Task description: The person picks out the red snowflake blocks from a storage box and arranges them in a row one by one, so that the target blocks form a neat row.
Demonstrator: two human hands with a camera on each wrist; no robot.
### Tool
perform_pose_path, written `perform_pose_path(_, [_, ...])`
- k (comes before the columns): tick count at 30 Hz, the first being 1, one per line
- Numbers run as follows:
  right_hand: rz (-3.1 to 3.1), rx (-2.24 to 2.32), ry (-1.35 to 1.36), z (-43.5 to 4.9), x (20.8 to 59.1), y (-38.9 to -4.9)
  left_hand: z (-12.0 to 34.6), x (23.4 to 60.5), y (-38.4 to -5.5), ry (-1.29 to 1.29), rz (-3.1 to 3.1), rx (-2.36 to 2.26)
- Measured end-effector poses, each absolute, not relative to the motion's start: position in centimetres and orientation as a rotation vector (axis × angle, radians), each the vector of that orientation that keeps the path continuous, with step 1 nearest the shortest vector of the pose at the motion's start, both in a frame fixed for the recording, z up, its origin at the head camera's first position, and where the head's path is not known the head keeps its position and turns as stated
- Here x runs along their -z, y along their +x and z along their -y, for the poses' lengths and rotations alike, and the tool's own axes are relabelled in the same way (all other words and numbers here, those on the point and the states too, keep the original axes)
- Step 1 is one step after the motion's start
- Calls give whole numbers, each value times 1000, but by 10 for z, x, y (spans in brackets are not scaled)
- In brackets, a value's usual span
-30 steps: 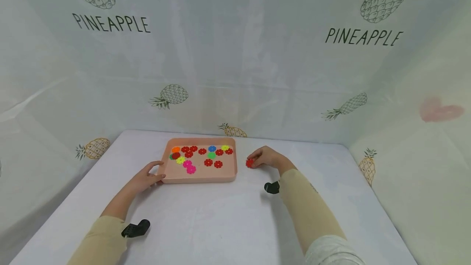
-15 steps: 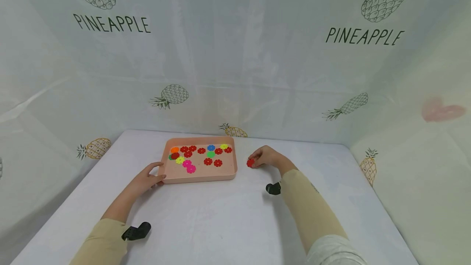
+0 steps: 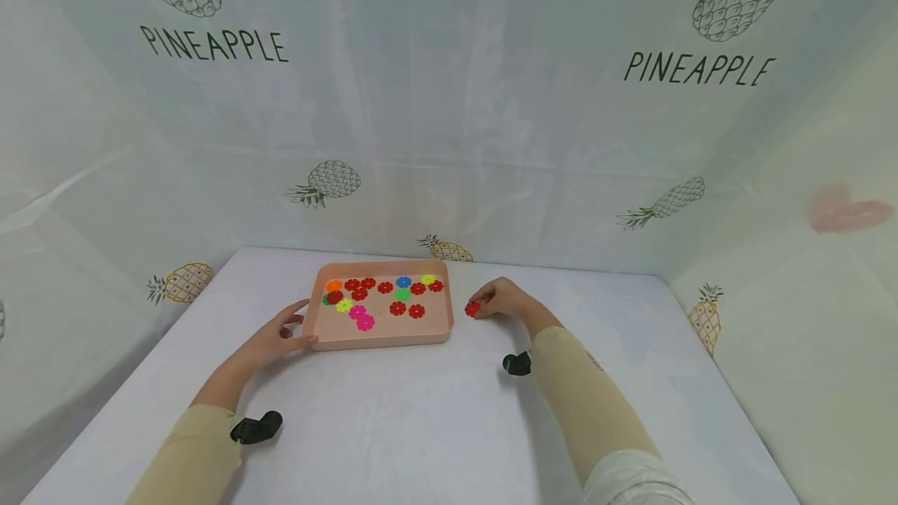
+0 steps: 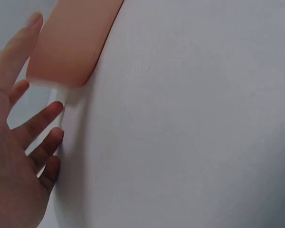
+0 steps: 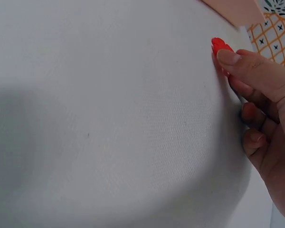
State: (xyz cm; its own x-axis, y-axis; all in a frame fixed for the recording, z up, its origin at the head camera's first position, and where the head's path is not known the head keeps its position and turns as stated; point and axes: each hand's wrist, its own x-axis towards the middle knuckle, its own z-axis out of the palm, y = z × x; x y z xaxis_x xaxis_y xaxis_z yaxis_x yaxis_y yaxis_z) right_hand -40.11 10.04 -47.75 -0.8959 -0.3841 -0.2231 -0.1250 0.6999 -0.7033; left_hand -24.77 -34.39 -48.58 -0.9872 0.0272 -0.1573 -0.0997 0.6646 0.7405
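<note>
red disc (image 3: pixel 472 309) nudged toward tray (image 3: pixel 403 333) | right hand (image 3: pixel 507 300) pinches it at fingertips | left hand (image 3: pixel 272 339) spread at tray edge

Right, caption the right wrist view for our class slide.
A right hand pinches a red piece, with a pink tray's corner and printed pineapple at upper right.

White table (image 3: pixel 393 427), pink tray (image 3: pixel 407 339) on it

Surface pale; faint grain and a few tiny dark specks (image 5: pixel 88 135) in right wrist view. Tray shallow, round-cornered, rests near far edge, left of middle, long side roughly along that edge.
</note>
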Motion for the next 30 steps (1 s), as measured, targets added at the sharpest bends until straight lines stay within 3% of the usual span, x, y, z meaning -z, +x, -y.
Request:
perform_pose_path(15, [-2559,1023,-421,-93,475,-402,348,481,-258,18,-2720,-1168])
perform_pose_path(23, [-2562,1026,-351,-85,455,-403,346,477,-258,14,-2669,-1174])
perform_pose_path(30, [-2537,1048,-463,-70,437,-403,345,470,-257,-5,-2640,-1156])
